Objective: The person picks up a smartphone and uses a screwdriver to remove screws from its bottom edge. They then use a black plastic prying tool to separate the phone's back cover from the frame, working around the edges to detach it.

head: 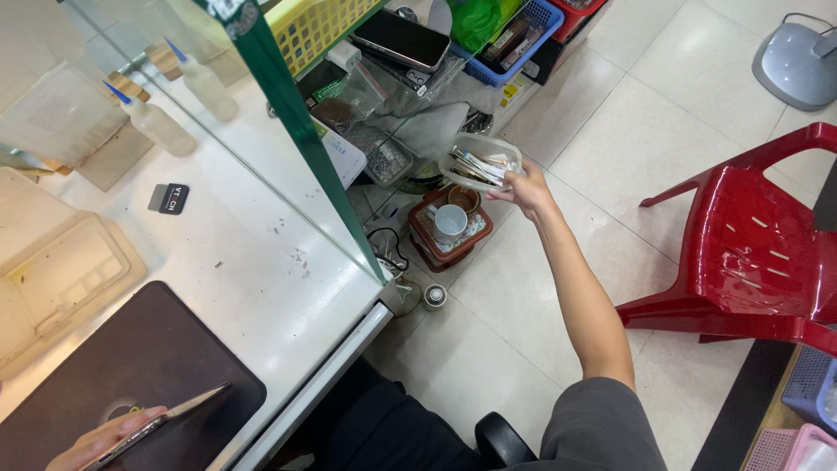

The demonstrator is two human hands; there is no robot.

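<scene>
- Head view, right hand (526,187): arm stretched out low over the floor, grip closed on the rim of a clear plastic tub (480,161). The tub holds a loose bundle of thin flat parts and is kept level, mouth up, presumably so the contents do not spill.
- The tub is in the air, just above a stacked brown tray with a white cup (451,221) on the floor, beside the cluttered lower shelves.
- Head view, left hand (106,439): rests at the near edge of the white worktop (261,279), fingers closed on a thin phone (166,417) that lies flat over a dark mat (131,366).
- Surface and room: a glass panel with a green edge (288,113) stands on the worktop; two dropper bottles (157,122) behind it. Pale tiled floor; red plastic chair (758,253) to the right.
</scene>
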